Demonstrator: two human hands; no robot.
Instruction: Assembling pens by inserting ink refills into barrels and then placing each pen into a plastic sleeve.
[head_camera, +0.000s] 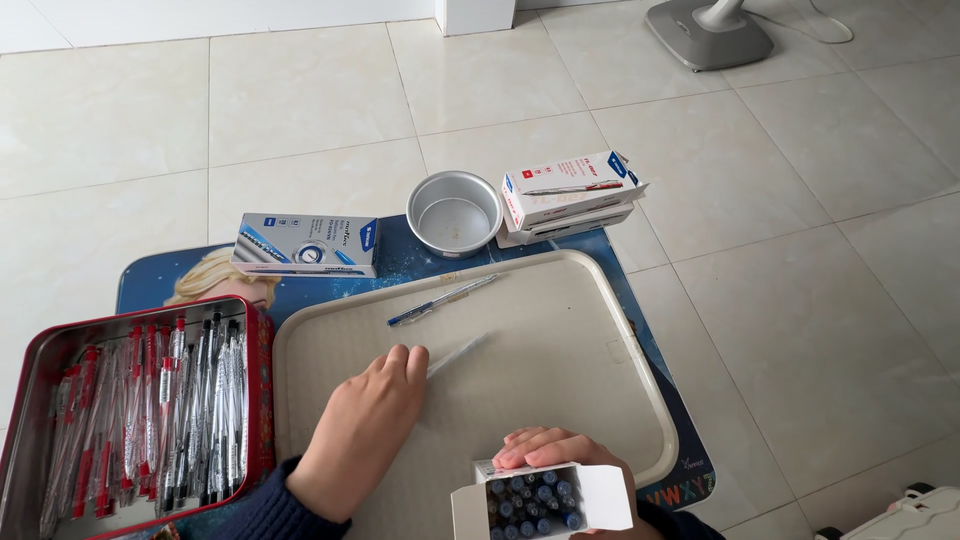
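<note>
Holding a small open cardboard box (535, 500) near the bottom edge of the view, the right hand (555, 452) curls its fingers over the box's far side; blue pen caps fill the box, standing on end. The left hand (362, 425) lies palm-down on a beige tray (560, 340), its fingers pressed together, their tips touching one end of a clear pen barrel (455, 356) that angles away to the upper right. Whether the barrel is pinched or only touched cannot be told, since the fingertips cover that end. A blue pen (440, 300) lies on the tray just beyond, apart from both hands. Left of the tray, a red tin (262, 400) holds packed rows of red and black pens. Behind the tray stand an empty round metal bowl (455, 213), a stack of white pen boxes (570, 195) and a grey-blue pen box (305, 245). The low table (400, 260) under them is mostly covered, and the box's lower part is cut off by the frame.
</note>
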